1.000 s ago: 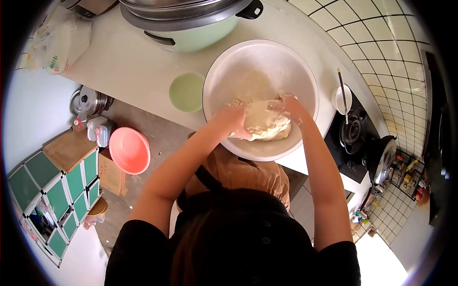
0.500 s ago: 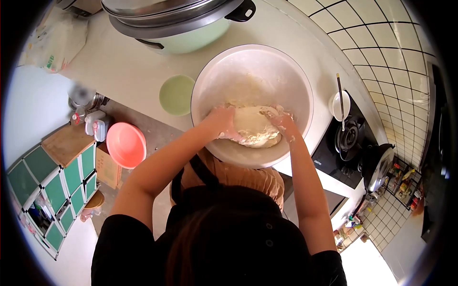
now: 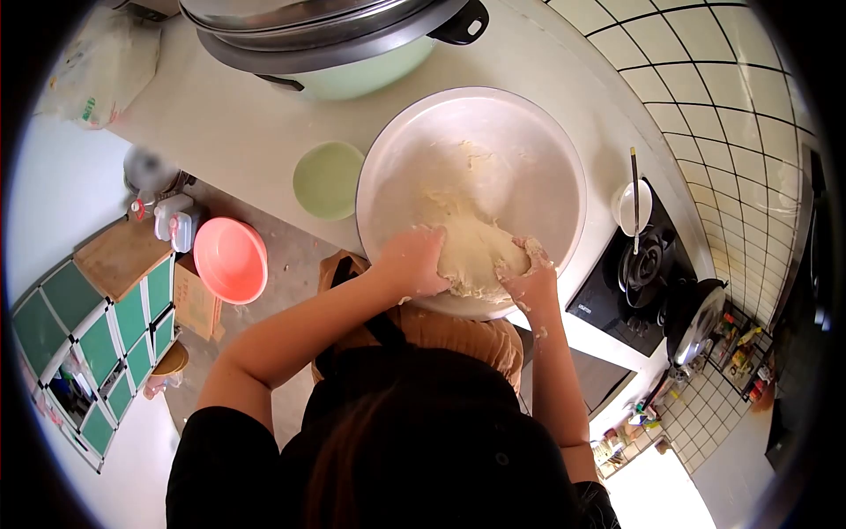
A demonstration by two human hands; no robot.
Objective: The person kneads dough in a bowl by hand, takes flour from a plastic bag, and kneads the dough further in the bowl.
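Observation:
A pale lump of dough (image 3: 478,253) lies in the near part of a large white basin (image 3: 401,141), with a stretched part sticking to the basin's floor. My left hand (image 3: 416,259) grips the dough's left side, its fingers curled against it. On the opposite side my right hand (image 3: 531,275) is closed around the dough's right edge, and bits of dough cling to its fingers and wrist. Some fingertips of both hands are hidden by the dough. Smears of dough mark the far inner floor of the basin.
A light green bowl (image 3: 328,181) stands left of the basin; a big lidded pot (image 3: 352,75) is behind it. To the right are a white bowl (image 3: 627,212) with a stick across it and a black stove (image 3: 608,295). A pink basin (image 3: 231,261) sits lower left.
Both hands have drawn toward my body with the dough, which is now nearer the basin's front rim and stretched out behind. The view has shifted slightly.

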